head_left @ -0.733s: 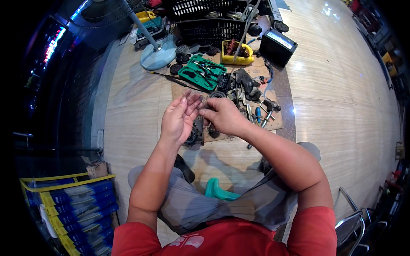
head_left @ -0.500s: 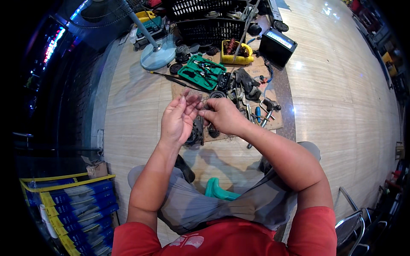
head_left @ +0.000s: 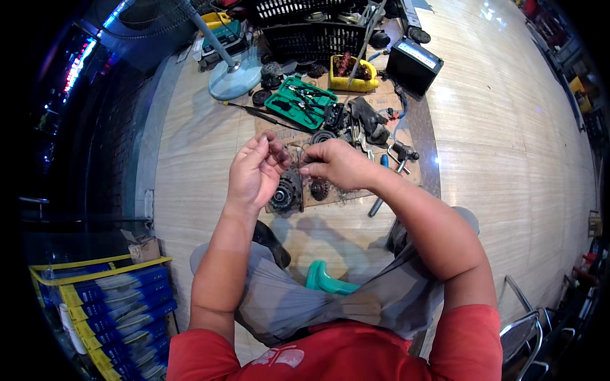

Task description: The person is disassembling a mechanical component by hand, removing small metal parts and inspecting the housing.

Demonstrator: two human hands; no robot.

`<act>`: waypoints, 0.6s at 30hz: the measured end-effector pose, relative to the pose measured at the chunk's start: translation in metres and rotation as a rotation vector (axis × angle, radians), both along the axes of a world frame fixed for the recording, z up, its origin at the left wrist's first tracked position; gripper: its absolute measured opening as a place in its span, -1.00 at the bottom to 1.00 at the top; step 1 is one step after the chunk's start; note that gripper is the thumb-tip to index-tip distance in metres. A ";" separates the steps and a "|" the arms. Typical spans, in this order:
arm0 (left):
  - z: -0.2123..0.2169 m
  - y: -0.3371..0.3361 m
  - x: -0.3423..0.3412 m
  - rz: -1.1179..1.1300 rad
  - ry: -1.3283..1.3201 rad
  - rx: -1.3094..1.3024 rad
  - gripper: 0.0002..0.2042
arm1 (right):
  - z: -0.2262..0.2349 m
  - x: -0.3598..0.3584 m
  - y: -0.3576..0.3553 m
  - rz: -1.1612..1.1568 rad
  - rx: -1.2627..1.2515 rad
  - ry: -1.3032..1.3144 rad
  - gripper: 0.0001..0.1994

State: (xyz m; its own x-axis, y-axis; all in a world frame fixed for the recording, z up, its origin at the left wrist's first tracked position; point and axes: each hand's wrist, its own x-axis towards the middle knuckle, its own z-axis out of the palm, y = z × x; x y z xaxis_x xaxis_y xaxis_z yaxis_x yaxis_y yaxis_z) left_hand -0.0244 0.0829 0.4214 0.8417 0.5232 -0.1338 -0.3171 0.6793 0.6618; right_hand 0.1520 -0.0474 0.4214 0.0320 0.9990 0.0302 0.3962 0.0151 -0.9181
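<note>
My left hand (head_left: 255, 170) is raised palm up, its fingers curled and the thumb against the fingertips. Any small thing between them is too small to make out. Across from it, my right hand (head_left: 337, 165) pinches with thumb and forefinger; what it holds, if anything, I cannot make out. A narrow gap separates the fingertips of both hands. Below the left hand sits a dark, greasy round machine part (head_left: 283, 195). A small toothed gear (head_left: 319, 189) lies under the right hand, and a coiled dark round part (head_left: 323, 136) just beyond it.
Under the parts lies a cardboard sheet (head_left: 346, 198). Farther off are an open green tool case (head_left: 284, 103), a yellow container (head_left: 373, 84), black crates (head_left: 311, 39), a battery (head_left: 412, 71) and a fan base (head_left: 219, 82). A hammer (head_left: 403, 152) lies right of the right hand.
My hands have drawn apart; the left has moved slightly left, and its spread fingers have curled in. The gear and round part below now show more fully.
</note>
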 end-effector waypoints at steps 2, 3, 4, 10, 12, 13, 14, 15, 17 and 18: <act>0.007 -0.001 0.000 -0.114 0.016 0.042 -0.82 | 0.007 0.009 -0.003 0.049 0.044 -0.150 -0.74; 0.011 -0.003 0.001 -0.162 0.028 0.073 -0.82 | 0.008 0.013 -0.004 0.061 0.053 -0.214 -0.75; 0.014 -0.004 0.002 -0.210 0.040 0.103 -0.82 | 0.008 0.018 -0.006 0.074 0.062 -0.279 -0.75; 0.017 -0.013 -0.001 -0.334 0.201 0.264 -0.80 | 0.011 0.035 -0.004 0.007 0.031 -0.491 -0.78; 0.017 -0.018 0.002 -0.341 0.354 0.364 -0.81 | 0.012 0.035 -0.006 -0.048 0.049 -0.514 -0.79; 0.017 -0.021 0.005 -0.344 0.429 0.414 -0.81 | 0.013 0.036 -0.007 -0.076 0.058 -0.525 -0.79; 0.015 -0.024 0.006 -0.328 0.474 0.492 -0.81 | 0.015 0.032 -0.006 -0.098 0.047 -0.520 -0.79; 0.011 -0.027 0.007 -0.311 0.519 0.570 -0.81 | 0.015 0.028 -0.006 -0.117 0.067 -0.527 -0.79; 0.007 -0.033 0.010 -0.277 0.589 0.700 -0.82 | 0.015 0.020 -0.005 -0.151 0.104 -0.541 -0.77; 0.006 -0.035 0.011 -0.260 0.614 0.751 -0.82 | 0.018 0.015 -0.005 -0.174 0.080 -0.535 -0.77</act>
State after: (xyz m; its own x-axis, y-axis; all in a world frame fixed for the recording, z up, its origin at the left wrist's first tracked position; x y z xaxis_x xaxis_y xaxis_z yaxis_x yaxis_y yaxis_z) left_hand -0.0133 0.0477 0.4276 0.8380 0.4597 -0.2939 0.3220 0.0182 0.9466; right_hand 0.1666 -0.0525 0.4391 0.1550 0.9744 0.1628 0.8088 -0.0306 -0.5873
